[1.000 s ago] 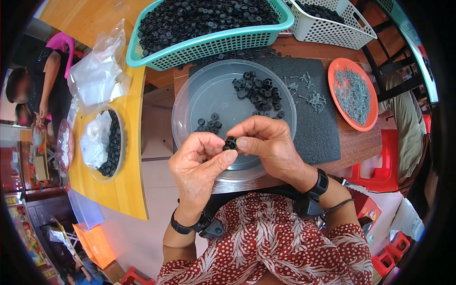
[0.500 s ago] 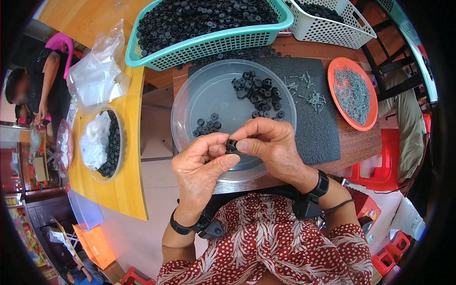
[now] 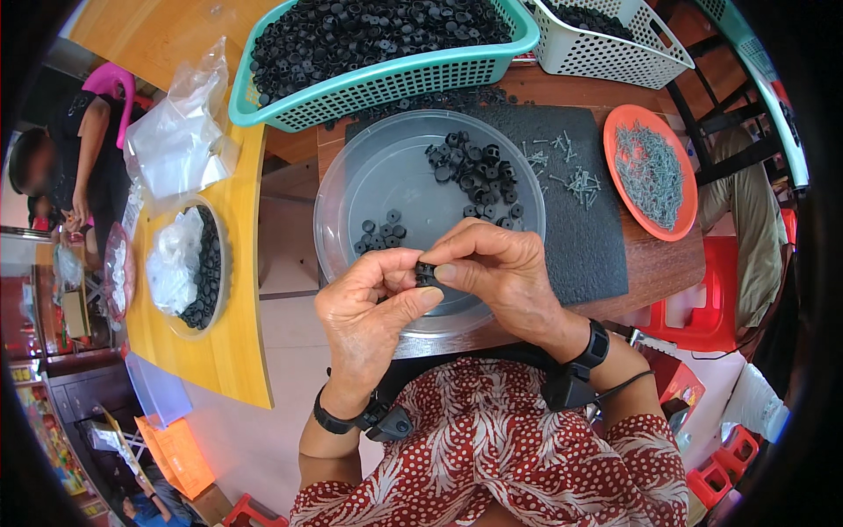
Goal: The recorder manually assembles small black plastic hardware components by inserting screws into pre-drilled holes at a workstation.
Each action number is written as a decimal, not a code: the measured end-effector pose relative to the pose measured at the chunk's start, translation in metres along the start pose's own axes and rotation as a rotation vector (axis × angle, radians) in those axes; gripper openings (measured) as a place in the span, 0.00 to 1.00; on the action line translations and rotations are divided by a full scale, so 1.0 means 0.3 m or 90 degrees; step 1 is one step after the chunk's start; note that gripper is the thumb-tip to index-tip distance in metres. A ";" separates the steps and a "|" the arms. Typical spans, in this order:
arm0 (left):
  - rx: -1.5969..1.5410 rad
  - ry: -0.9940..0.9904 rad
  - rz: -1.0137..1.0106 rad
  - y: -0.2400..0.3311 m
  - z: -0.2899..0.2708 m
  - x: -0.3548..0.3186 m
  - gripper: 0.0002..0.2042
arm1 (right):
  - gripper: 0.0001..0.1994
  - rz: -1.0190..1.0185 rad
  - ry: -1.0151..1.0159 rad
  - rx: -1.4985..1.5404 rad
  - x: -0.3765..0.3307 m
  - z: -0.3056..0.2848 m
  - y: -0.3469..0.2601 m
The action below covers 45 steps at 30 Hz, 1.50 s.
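Note:
A small round black plastic part (image 3: 426, 274) is pinched between the fingertips of both hands, over the near rim of a clear round tub (image 3: 338, 193). My left hand (image 3: 369, 299) grips it from the left with thumb and fingers. From the right, my right hand (image 3: 500, 272) presses thumb and forefinger against it; those fingers cover part of it. Inside the tub lie a small group of black caps (image 3: 379, 235) at the left and a larger heap of black plastic parts (image 3: 479, 171) at the right.
Loose screws (image 3: 580, 184) lie on a black mat (image 3: 584, 255), beside an orange plate (image 3: 617, 189) of screws. Behind stand a teal basket (image 3: 386, 90) and a white basket (image 3: 606, 61) of black parts. A yellow table (image 3: 237, 351) at left holds another tub. A person (image 3: 83, 149) sits far left.
The black part has turned slightly between my fingertips, and my right fingers have shifted a little over it. Everything else stays as it was.

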<state>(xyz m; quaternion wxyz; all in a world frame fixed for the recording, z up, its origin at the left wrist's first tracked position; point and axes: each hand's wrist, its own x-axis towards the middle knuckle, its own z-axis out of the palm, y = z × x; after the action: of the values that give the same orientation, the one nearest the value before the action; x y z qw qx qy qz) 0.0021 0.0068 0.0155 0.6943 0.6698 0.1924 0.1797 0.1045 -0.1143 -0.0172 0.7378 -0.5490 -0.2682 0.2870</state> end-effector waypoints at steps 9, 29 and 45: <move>-0.050 -0.032 -0.050 -0.008 -0.017 0.020 0.15 | 0.08 0.029 -0.001 0.023 -0.001 -0.005 -0.003; -0.073 -0.078 -0.004 -0.046 -0.018 0.021 0.10 | 0.07 -0.014 0.043 0.013 -0.016 0.029 -0.014; 0.214 -0.012 0.146 -0.048 -0.014 0.032 0.09 | 0.06 -0.053 -0.009 -0.054 -0.022 0.010 -0.053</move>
<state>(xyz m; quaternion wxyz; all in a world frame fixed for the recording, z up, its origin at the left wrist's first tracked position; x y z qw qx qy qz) 0.0081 0.0149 0.0007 0.5496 0.7953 0.1360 0.2166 0.1000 -0.1207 -0.0017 0.7233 -0.5659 -0.3079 0.2485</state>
